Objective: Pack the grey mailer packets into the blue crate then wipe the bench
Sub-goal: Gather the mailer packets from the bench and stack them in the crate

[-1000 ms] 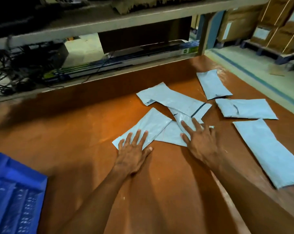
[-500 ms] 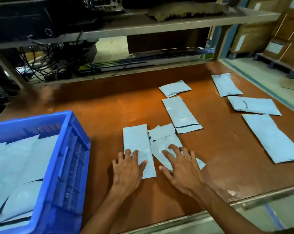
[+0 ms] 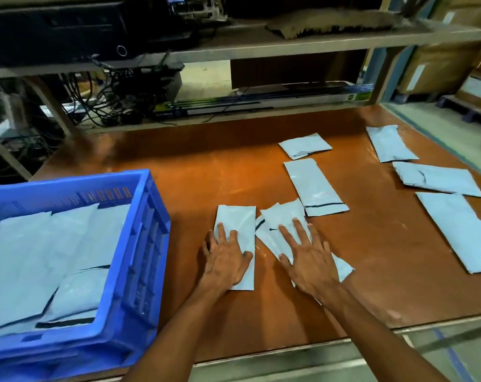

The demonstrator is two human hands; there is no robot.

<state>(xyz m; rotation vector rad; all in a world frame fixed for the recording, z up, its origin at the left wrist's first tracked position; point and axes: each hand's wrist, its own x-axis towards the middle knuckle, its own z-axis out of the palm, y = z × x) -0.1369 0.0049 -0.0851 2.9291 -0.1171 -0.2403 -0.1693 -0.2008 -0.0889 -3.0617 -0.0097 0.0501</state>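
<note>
Several grey mailer packets lie on the brown bench (image 3: 195, 194). My left hand (image 3: 225, 260) presses flat on one upright packet (image 3: 238, 219) near the front edge. Beside it, my right hand (image 3: 308, 257) rests with spread fingers on a small overlapping pile of packets (image 3: 285, 216). Further back lie a long packet (image 3: 313, 186) and a short one (image 3: 304, 146). At the right are three more packets (image 3: 389, 143), (image 3: 438, 179), (image 3: 460, 230). The blue crate (image 3: 140, 244) stands at the left front, with several packets inside it.
A shelf unit at the back carries cables (image 3: 115, 100), dark equipment and a long flat box (image 3: 261, 102). Cardboard cartons (image 3: 440, 59) stand on the floor at the far right. The bench's front edge runs just below my forearms.
Both hands have dragged packets toward the front edge, away from the pile they lay in. The view swung left and the crate came into sight. In the last half second little moved.
</note>
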